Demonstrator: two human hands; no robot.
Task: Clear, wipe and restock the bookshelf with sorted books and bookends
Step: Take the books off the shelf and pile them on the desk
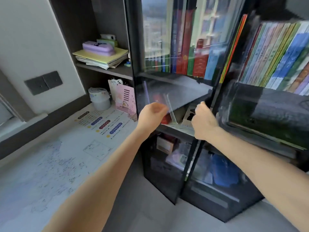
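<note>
Right hand: fingers curled round edge of glass door. Left hand: fingers curled, blurred, grip indeterminable. Books upright on bookshelf, beyond door.

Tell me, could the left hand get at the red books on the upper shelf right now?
Probably not: the left hand hovers in front of the glass door, which covers the red books. The right hand grips a door edge.

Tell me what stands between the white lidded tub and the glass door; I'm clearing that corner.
Head view: a pink slotted stand, right beside the left glass door.
</note>
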